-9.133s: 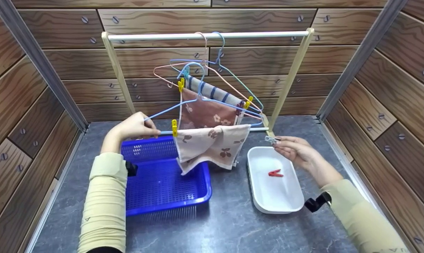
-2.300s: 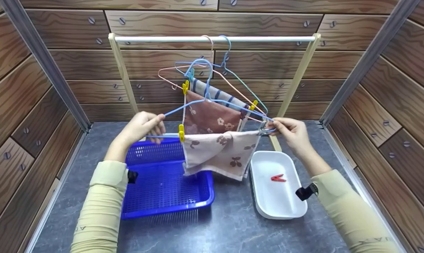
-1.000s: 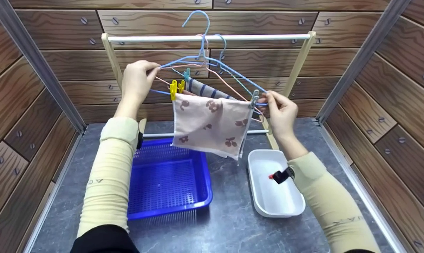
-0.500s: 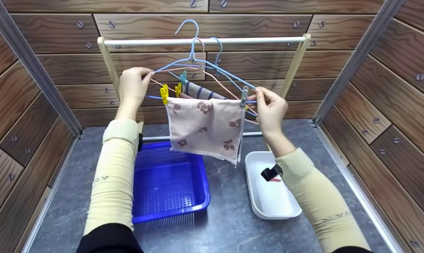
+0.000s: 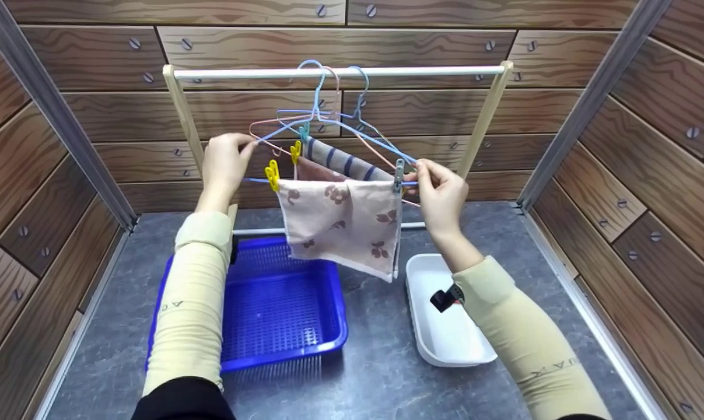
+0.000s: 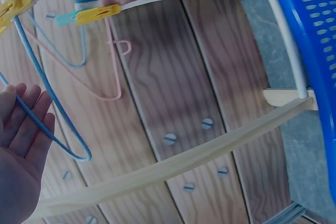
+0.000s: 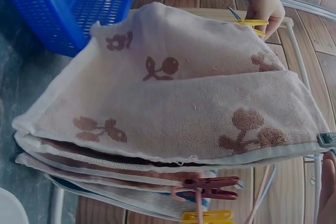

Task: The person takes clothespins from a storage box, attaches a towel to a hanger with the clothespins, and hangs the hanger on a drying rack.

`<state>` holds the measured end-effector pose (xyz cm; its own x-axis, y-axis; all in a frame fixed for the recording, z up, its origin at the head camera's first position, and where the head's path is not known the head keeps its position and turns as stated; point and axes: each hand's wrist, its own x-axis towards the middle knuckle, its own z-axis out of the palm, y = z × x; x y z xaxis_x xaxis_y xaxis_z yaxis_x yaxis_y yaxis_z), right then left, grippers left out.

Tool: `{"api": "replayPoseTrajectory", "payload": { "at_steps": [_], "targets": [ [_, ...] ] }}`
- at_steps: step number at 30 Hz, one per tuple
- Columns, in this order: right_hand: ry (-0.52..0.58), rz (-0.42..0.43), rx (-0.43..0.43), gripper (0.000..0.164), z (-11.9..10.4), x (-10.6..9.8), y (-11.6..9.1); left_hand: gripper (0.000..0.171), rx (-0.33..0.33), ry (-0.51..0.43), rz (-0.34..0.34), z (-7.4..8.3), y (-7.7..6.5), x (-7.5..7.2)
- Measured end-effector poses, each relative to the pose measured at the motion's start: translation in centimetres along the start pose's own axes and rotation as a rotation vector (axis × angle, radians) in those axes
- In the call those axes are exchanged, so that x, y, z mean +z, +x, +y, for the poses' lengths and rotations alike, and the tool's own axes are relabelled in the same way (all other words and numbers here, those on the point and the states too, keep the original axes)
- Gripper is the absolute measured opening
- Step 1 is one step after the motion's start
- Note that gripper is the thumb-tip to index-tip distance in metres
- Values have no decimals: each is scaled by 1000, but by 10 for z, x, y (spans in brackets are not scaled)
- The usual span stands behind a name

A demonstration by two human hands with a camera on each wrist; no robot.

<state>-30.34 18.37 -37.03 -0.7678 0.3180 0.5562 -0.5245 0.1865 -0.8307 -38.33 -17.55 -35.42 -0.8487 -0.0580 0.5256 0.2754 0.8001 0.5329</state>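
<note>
A blue clothes hanger [image 5: 318, 96] spans both hands, its hook curved over the white rod [image 5: 421, 72]. My left hand [image 5: 223, 166] pinches its left shoulder; in the left wrist view that hand's fingers [image 6: 32, 124] lie along the blue wire. At the other end my right hand [image 5: 443, 195] grips the right corner. A pale pink towel with brown flowers [image 5: 340, 224] hangs folded over the bottom bar. A yellow clothespin [image 5: 272, 175] clips its left top corner and a grey clothespin [image 5: 399, 174] its right, close to my right fingers.
Behind hang a pink hanger [image 5: 258, 123] with a brown towel [image 5: 317, 170] and another hanger with a striped towel [image 5: 352, 160]. A blue basket [image 5: 337, 291] stands below left. A white tray [image 5: 424, 332], partly under my right forearm, holds a red clothespin [image 5: 458, 301].
Earlier my right hand held the grey clothespin apart; it then came onto the towel's right corner. Both hands raised the hanger, and over the last half second its hook came down onto the rod.
</note>
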Motion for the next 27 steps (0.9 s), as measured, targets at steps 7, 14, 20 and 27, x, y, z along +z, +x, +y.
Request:
{"api": "replayPoseTrajectory", "payload": {
  "at_steps": [7,14,20,27],
  "targets": [
    [-51,1,-75,17,7,1,-11,21,-22,33,-4,-6,-12,15],
    [-125,2,-209,15,16,1,-19,31,-44,63,-65,-5,-17,30],
    [-155,-68,-204,14,23,4,-27,48,-5,77,-148,-11,-17,38],
    [-184,-145,-148,16,26,9,-33,56,-10,97,-174,-17,-15,35]
  ]
}}
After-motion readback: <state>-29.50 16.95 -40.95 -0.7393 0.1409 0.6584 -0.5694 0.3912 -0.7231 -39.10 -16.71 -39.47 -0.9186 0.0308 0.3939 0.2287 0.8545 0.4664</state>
